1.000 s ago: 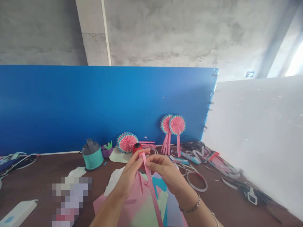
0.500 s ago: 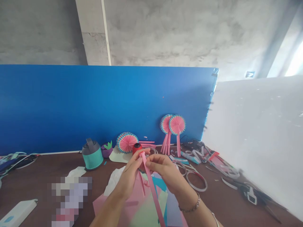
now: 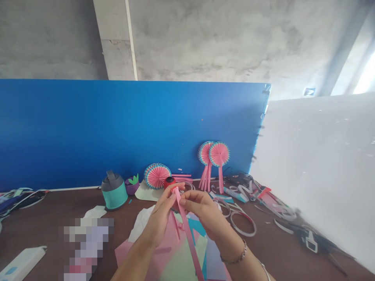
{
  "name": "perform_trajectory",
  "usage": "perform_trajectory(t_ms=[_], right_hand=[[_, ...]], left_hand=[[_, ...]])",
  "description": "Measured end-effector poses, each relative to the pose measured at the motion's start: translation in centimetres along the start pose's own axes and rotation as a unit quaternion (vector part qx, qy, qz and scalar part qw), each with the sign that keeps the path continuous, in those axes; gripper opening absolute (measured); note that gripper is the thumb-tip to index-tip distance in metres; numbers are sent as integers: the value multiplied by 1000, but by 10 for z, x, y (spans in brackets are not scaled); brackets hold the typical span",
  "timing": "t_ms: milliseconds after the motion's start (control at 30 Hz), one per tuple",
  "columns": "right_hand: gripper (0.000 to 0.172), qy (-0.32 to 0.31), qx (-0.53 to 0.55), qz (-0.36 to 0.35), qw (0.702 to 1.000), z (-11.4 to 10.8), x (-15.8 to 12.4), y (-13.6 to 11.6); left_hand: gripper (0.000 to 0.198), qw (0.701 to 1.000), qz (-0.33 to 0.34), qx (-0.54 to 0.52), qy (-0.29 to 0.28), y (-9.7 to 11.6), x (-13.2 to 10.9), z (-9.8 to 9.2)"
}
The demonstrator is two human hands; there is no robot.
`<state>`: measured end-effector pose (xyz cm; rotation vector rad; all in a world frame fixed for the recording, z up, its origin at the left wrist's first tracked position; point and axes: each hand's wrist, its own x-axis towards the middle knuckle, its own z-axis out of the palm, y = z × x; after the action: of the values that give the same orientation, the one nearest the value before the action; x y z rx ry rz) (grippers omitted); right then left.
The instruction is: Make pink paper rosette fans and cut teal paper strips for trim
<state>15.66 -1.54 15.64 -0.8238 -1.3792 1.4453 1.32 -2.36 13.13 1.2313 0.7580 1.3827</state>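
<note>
A long pink paper strip (image 3: 189, 234) runs from between my hands down toward the bottom of the view. My left hand (image 3: 162, 212) is closed on its upper end, where the strip looks folded or looped. With thumb and forefinger, my right hand (image 3: 200, 207) pinches the same strip just below that end. Another narrow pink piece (image 3: 175, 228) hangs under my left hand. Beneath both hands lie pink paper sheets (image 3: 131, 257), a pale green sheet (image 3: 178, 261) and blue paper pieces.
Behind my hands lies a round pleated pink fan (image 3: 157, 175); two fans with strip handles (image 3: 219, 154) lean on the blue partition (image 3: 88, 128). A teal container (image 3: 114, 193), a purple pot (image 3: 132, 186), tape rings (image 3: 243, 223) and scissors (image 3: 336, 259) are on the brown table (image 3: 263, 257).
Almost nothing differs. Both hands keep their hold on the pink strip, and the view has shifted very slightly.
</note>
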Motion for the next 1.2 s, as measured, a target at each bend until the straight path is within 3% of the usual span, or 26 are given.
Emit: perform_trajectory(t_ms=[667, 1200], right_hand=[[21, -15, -1, -15, 1000, -1, -1, 1], [24, -3, -13, -5, 1000, -1, -1, 1]], left_hand=[[35, 999, -2, -34, -5, 1, 1, 2], [36, 1000, 0, 13, 1, 4, -3, 6]])
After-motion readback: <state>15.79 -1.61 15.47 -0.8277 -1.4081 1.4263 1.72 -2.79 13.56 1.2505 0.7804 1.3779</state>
